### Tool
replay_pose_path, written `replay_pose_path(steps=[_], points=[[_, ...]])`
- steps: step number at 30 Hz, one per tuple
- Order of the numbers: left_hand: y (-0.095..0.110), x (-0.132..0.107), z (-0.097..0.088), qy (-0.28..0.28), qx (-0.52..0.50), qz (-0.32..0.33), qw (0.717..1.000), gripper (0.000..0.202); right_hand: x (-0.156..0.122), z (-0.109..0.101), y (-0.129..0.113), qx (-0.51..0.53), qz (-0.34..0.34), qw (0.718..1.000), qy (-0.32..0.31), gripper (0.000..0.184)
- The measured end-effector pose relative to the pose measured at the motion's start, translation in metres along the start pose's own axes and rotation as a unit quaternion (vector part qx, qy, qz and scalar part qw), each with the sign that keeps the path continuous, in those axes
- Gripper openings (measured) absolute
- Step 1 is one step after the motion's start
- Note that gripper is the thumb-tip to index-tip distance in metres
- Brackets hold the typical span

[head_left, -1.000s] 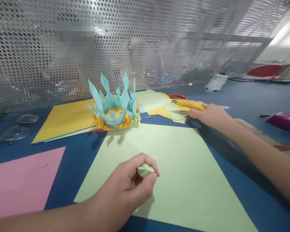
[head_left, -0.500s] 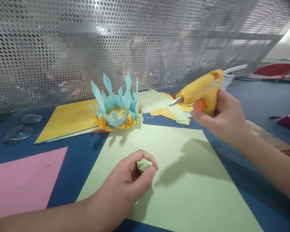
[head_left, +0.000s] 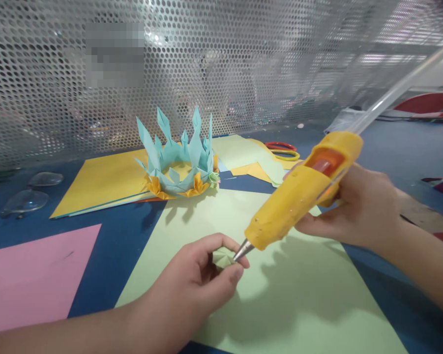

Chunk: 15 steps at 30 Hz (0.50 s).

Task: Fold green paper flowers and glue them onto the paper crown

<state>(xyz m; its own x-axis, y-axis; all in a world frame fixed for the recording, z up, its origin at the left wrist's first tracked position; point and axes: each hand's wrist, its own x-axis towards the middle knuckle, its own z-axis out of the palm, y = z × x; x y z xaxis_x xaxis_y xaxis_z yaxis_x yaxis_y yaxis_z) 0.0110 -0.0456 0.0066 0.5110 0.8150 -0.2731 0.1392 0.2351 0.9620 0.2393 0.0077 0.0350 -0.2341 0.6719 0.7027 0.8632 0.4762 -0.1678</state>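
My left hand (head_left: 202, 280) pinches a small folded pale-green paper piece (head_left: 223, 256) between thumb and fingers, above a large light-green sheet (head_left: 273, 305). In my right hand (head_left: 357, 211) is a yellow hot glue gun (head_left: 295, 196), pointed down to the left. Its metal nozzle (head_left: 244, 250) is at the edge of the folded piece; whether they touch I cannot tell. A clear glue stick (head_left: 401, 88) juts from the gun's back. Beyond my hands stands a blue paper crown (head_left: 177, 179) with tall points and orange and pale-green folded flowers round its base.
Glasses (head_left: 25, 201) lie at the left behind a pink sheet (head_left: 40, 270). A yellow sheet (head_left: 106, 182) tops a stack under the crown. Scissors with red and yellow handles (head_left: 282, 150) rest by paper scraps (head_left: 239, 152). A perforated metal screen (head_left: 206, 64) closes off the back.
My right hand has turned the glue gun and brought its nozzle down and left to the folded paper piece. My left hand has barely moved and keeps its pinch.
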Motion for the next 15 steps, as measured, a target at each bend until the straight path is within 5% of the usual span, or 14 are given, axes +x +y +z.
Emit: replay_pose_path(steps=[15], points=[[-0.0009, -0.0011, -0.0002, -0.004, 0.008, 0.03, 1.0, 0.006, -0.0048, 0.0009, 0.005, 0.003, -0.1, 0.995, -0.001, 0.01]])
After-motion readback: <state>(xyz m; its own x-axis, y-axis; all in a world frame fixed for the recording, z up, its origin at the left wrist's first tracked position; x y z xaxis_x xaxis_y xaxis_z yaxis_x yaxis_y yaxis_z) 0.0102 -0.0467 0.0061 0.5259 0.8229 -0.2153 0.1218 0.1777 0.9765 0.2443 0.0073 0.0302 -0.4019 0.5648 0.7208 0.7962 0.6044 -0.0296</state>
